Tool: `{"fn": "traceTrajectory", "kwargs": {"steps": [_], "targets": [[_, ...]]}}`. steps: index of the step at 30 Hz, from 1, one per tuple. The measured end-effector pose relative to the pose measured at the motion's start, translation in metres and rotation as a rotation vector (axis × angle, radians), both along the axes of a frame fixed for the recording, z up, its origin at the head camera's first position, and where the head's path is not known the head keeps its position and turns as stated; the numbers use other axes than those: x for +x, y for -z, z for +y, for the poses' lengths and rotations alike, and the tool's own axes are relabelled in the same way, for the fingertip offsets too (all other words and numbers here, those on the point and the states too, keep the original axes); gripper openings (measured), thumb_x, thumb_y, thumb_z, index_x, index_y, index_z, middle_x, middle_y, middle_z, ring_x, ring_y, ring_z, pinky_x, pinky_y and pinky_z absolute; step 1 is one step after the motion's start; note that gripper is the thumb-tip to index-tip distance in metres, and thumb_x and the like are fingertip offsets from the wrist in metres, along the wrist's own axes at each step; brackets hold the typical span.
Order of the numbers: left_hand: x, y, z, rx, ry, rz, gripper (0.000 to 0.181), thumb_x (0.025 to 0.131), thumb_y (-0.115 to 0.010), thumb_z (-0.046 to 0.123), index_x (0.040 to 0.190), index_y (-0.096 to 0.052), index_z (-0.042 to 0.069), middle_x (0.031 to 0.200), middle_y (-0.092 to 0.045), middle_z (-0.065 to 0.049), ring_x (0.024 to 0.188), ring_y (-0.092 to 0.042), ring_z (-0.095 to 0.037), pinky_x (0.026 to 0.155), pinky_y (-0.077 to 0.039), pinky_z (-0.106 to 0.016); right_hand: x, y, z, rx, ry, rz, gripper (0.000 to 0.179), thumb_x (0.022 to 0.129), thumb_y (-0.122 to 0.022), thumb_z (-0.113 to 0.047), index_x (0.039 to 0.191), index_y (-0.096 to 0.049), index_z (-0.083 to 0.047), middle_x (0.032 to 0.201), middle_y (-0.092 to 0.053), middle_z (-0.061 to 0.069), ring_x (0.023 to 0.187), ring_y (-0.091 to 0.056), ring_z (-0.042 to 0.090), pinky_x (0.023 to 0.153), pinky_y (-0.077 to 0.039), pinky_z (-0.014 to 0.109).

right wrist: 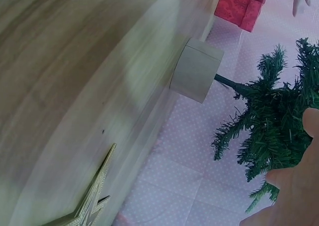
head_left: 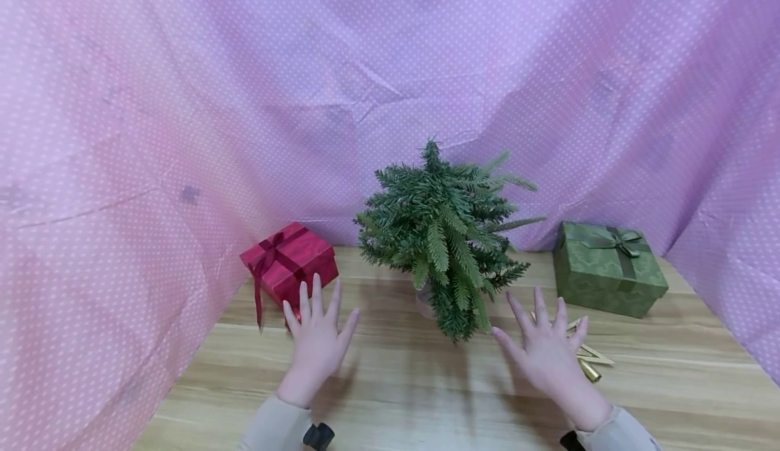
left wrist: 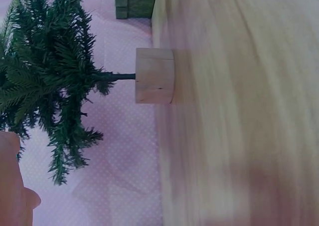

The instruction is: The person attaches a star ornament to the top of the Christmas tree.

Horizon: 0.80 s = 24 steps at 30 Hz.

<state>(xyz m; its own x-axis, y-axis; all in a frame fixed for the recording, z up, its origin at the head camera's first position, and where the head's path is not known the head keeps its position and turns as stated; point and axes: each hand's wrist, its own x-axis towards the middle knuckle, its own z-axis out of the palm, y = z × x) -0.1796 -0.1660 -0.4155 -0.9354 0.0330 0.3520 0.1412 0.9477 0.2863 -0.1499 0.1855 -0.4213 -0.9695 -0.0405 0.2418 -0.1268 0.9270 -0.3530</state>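
A small artificial Christmas tree [head_left: 439,227] stands upright in the middle of the table on a round wooden base [left wrist: 154,76]. My left hand [head_left: 317,339], fingers spread and nothing in it, is held to the tree's left, its fingertips overlapping the lower part of a red gift box [head_left: 311,256] in the head view. To the right of the tree, my right hand [head_left: 544,353] is also spread and holds nothing; its thumb tip appears close to the lowest branches. Partly hidden behind that hand lies a gold star ornament [head_left: 594,355] with a short gold tube [head_left: 588,370].
At the back right sits a green gift box [head_left: 609,275] with a ribbon bow. Pink dotted cloth [head_left: 390,65] hangs behind the table and along both sides. A bit of something red and glittery [head_left: 297,316] peeks out by the left fingers. The wooden tabletop [head_left: 402,376] extends toward me.
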Motion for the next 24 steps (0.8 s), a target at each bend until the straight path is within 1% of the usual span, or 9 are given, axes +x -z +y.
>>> {"fn": "traceTrajectory", "kwargs": {"steps": [4, 6, 12, 17, 20, 22, 24], "targets": [[-0.002, -0.009, -0.002, 0.016, -0.004, 0.035, 0.065, 0.095, -0.047, 0.048, 0.149, -0.031, 0.015, 0.156, -0.013, -0.022, 0.143, -0.003, -0.044, 0.107, 0.006, -0.067, 0.0, -0.001, 0.0, -0.01, 0.004, 0.005, 0.07, 0.093, -0.045, -0.058, 0.148, -0.032, -0.016, 0.153, -0.011, 0.031, 0.132, -0.004, 0.065, 0.095, 0.016, 0.077], [-0.004, -0.014, -0.003, 0.026, -0.006, 0.062, 0.065, 0.095, -0.048, 0.047, 0.149, -0.032, 0.014, 0.156, -0.014, -0.022, 0.143, -0.005, -0.044, 0.108, 0.004, -0.068, 0.0, -0.001, 0.001, -0.014, 0.005, 0.011, 0.07, 0.093, -0.045, -0.057, 0.148, -0.033, -0.016, 0.153, -0.011, 0.03, 0.131, -0.005, 0.065, 0.095, 0.016, 0.077], [-0.011, -0.034, -0.006, 0.064, 0.011, 0.153, 0.062, 0.095, -0.049, 0.043, 0.146, -0.036, 0.011, 0.154, -0.018, -0.023, 0.143, -0.007, -0.043, 0.108, 0.002, -0.066, 0.001, 0.002, 0.003, -0.041, 0.009, 0.064, 0.067, 0.093, -0.046, -0.056, 0.146, -0.036, -0.014, 0.151, -0.017, 0.031, 0.131, -0.01, 0.063, 0.096, 0.011, 0.078], [-0.015, -0.054, -0.006, 0.145, 0.072, 0.275, 0.056, 0.093, -0.054, 0.034, 0.139, -0.044, 0.004, 0.148, -0.026, -0.027, 0.138, -0.016, -0.045, 0.108, -0.005, -0.065, 0.002, 0.003, 0.004, -0.043, 0.014, 0.113, 0.065, 0.093, -0.048, -0.054, 0.143, -0.04, -0.014, 0.149, -0.021, 0.031, 0.13, -0.014, 0.062, 0.096, 0.005, 0.079], [-0.018, -0.066, -0.006, 0.179, 0.119, 0.342, 0.052, 0.093, -0.055, 0.028, 0.135, -0.046, -0.001, 0.144, -0.029, -0.03, 0.135, -0.02, -0.046, 0.108, -0.009, -0.063, 0.002, 0.004, 0.005, -0.047, 0.014, 0.126, 0.065, 0.092, -0.049, -0.054, 0.143, -0.04, -0.014, 0.149, -0.022, 0.031, 0.13, -0.016, 0.062, 0.096, 0.004, 0.079], [-0.02, -0.073, -0.005, 0.196, 0.142, 0.371, 0.05, 0.093, -0.054, 0.026, 0.134, -0.046, -0.002, 0.144, -0.03, -0.029, 0.135, -0.022, -0.045, 0.109, -0.012, -0.062, 0.002, 0.005, 0.005, -0.052, 0.013, 0.131, 0.065, 0.092, -0.05, -0.053, 0.143, -0.04, -0.015, 0.149, -0.022, 0.031, 0.13, -0.016, 0.062, 0.096, 0.004, 0.078], [-0.021, -0.08, -0.004, 0.221, 0.161, 0.38, 0.049, 0.094, -0.054, 0.025, 0.134, -0.047, -0.002, 0.144, -0.031, -0.028, 0.135, -0.022, -0.044, 0.109, -0.013, -0.062, 0.002, 0.006, 0.006, -0.057, 0.012, 0.134, 0.065, 0.092, -0.05, -0.053, 0.143, -0.04, -0.015, 0.149, -0.022, 0.031, 0.13, -0.016, 0.062, 0.096, 0.004, 0.078]]}}
